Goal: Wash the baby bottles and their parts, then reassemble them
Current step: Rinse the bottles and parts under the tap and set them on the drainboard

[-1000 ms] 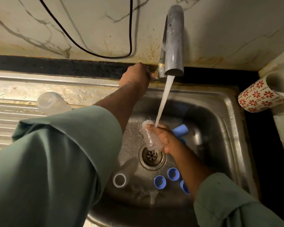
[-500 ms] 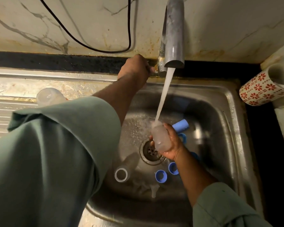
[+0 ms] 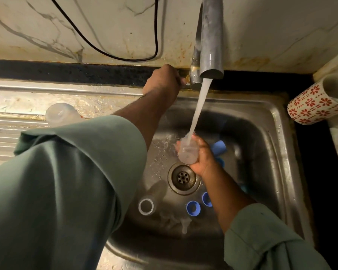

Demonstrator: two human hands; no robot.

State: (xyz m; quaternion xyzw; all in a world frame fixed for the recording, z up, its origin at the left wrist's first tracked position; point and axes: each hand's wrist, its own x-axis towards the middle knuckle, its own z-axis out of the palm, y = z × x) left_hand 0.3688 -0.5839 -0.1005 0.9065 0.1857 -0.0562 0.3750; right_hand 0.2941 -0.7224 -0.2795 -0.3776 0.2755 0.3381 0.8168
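Clearly gripping a clear bottle [image 3: 188,152] in right hand [image 3: 202,159] beneath tap [image 3: 211,36] water; left hand [image 3: 162,81] closed at tap base. No readable writing anywhere.

Steel sink [image 3: 277,145] — basin floor holds blue rings [image 3: 193,208], a clear bottle [image 3: 146,205] and a teat [image 3: 184,225], all below the right hand's fingers [image 3: 200,145]. Drainboard [image 3: 18,98] — another clear bottle [image 3: 61,114].

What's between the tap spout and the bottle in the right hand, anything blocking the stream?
Nothing visible. The water stream falls unbroken from the tap spout into the open mouth of the clear bottle held by the right hand. The left hand is off to the side at the tap base, clear of the stream.
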